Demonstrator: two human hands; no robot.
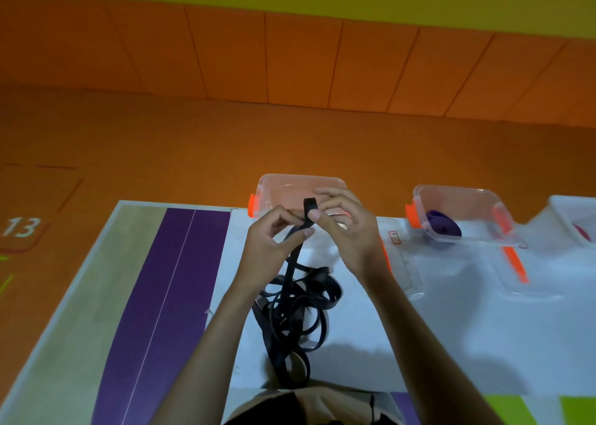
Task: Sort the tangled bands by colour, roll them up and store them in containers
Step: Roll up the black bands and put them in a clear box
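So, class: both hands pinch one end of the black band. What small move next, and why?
Probably roll the pinched end over itself: left hand and right hand hold the tip of the black band, and the rest lies loose.

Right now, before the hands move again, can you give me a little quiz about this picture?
1. True or false: the left hand lies flat on the table.
2. Which colour is the roll lying in the container to the right? A red, B purple, C green.
3. Fill in: both hands pinch the end of the ___ band, whose loose loops lie on the table.
Key: 1 false, it pinches the band, as does the right hand; 2 B; 3 black.
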